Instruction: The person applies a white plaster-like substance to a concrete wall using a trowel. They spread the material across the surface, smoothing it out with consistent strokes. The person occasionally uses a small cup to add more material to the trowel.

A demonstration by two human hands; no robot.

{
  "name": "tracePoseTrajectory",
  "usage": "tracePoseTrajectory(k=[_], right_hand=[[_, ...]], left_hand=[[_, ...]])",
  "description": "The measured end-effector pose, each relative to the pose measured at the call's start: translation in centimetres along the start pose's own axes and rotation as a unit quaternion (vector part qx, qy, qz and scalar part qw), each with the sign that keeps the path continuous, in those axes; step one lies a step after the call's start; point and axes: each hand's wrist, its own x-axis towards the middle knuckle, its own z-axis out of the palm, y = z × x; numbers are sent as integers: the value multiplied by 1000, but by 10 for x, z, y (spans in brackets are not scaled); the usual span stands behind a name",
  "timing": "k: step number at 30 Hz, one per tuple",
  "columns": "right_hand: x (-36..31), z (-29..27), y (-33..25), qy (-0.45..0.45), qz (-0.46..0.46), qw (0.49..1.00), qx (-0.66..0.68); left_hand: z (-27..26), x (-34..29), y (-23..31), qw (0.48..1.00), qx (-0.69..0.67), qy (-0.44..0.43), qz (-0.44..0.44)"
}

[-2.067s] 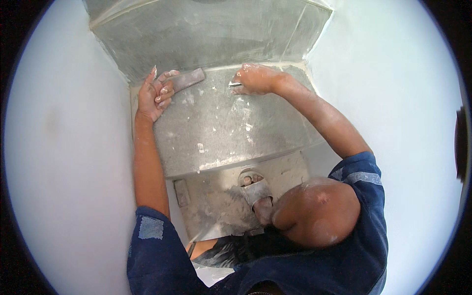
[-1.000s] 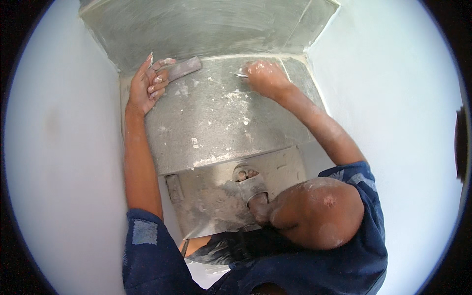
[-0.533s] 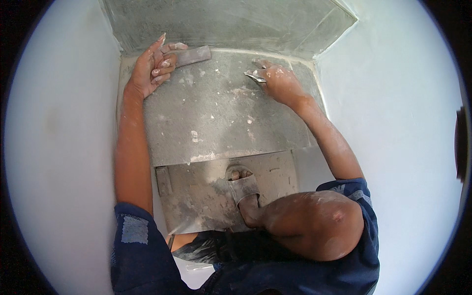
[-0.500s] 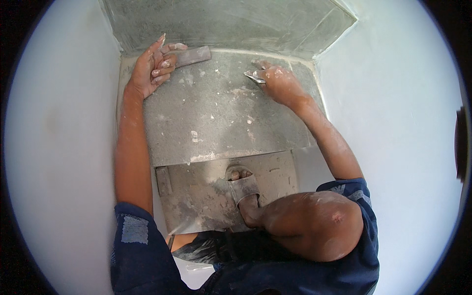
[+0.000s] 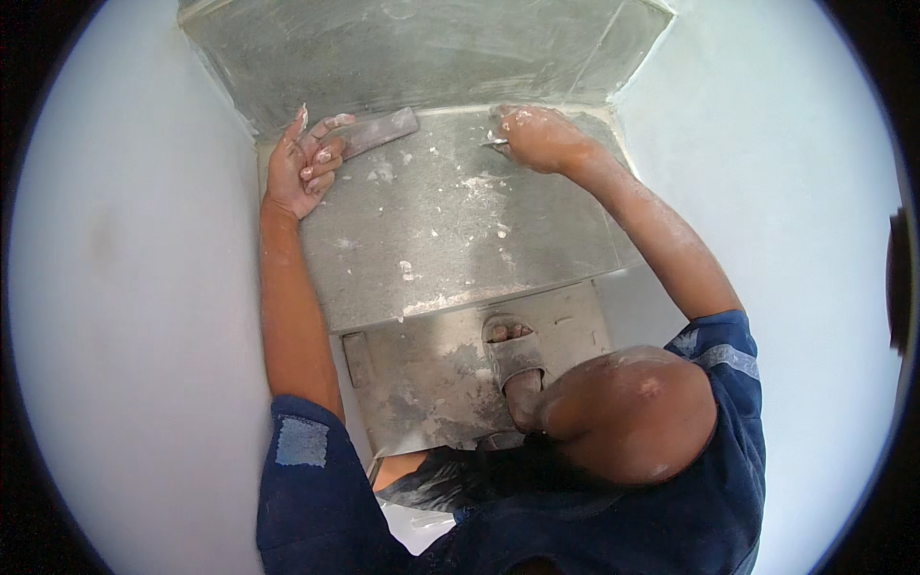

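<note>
A smooth white wall [image 5: 125, 287] closes the left side. The left hand [image 5: 299, 171] curls its fingers around one grey flat block [image 5: 376, 132] lying on the grey step [image 5: 450, 240] near its back left corner, just under the riser. To the right, the right hand [image 5: 539, 137] pinches one small metal scraper [image 5: 493, 143] against the back edge; half a second ago it sat lower, off that edge. Bare tread lies between the two hands.

No packages, labels, signs or screens show anywhere in this view.
</note>
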Motion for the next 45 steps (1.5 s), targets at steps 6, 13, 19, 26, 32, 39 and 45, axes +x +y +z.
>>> tracePoseTrajectory(k=[6, 13, 19, 26, 32, 39, 45], right_hand=[[-15, 9, -19, 41, -19, 999, -30], [9, 11, -12, 56, -22, 996, -62], [3, -2, -23, -29, 34, 999, -12], [10, -24, 19, 2, 61, 998, -36], [11, 2, -11, 70, -35, 995, -62], [12, 8, -5, 96, -21, 994, -55], [18, -37, 37, 14, 119, 987, -105]], left_hand=[[-8, -2, 7, 1000, 24, 11, 14], [-13, 1, 6, 1000, -14, -8, 11], [0, 4, 5, 989, 131, 68, -3], [19, -9, -7, 810, 511, 275, -82], [33, -23, -15, 762, 549, 334, -81], [54, -52, -16, 744, 557, 348, -124], [52, -73, -42, 757, 493, 427, -42]])
